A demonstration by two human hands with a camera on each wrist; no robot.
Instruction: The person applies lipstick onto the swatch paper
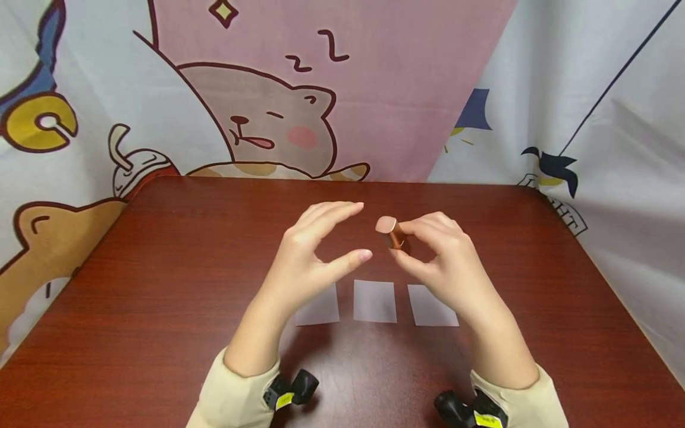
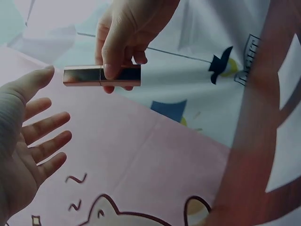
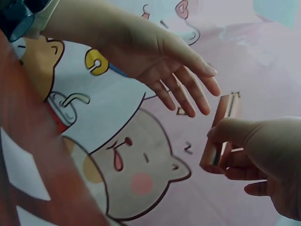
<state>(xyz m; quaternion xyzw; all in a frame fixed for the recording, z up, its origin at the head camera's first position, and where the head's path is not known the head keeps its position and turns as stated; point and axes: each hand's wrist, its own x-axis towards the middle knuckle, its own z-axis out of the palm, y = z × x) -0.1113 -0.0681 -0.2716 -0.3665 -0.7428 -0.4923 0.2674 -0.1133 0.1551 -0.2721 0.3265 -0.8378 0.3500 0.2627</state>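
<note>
A rose-gold lipstick tube (image 1: 386, 224) with a dark glossy side panel (image 2: 83, 75) is held in the air above the table. My right hand (image 1: 446, 261) pinches it between thumb and fingers, around one half of its length. The tube's other half sticks out toward my left hand (image 1: 307, 255). That hand holds nothing; its thumb and fingers are spread apart, with a small gap between them and the tube's free end. From the right wrist view, the lipstick tube (image 3: 218, 115) stands slightly tilted, with a seam line around its middle.
Three white paper squares lie in a row on the brown table (image 1: 176, 285) beneath the hands: left (image 1: 323, 306), middle (image 1: 374, 301) and right (image 1: 433, 307). A cartoon-printed curtain (image 1: 401, 89) hangs behind and beside the table. Small black cameras (image 1: 305, 386) sit at both cuffs.
</note>
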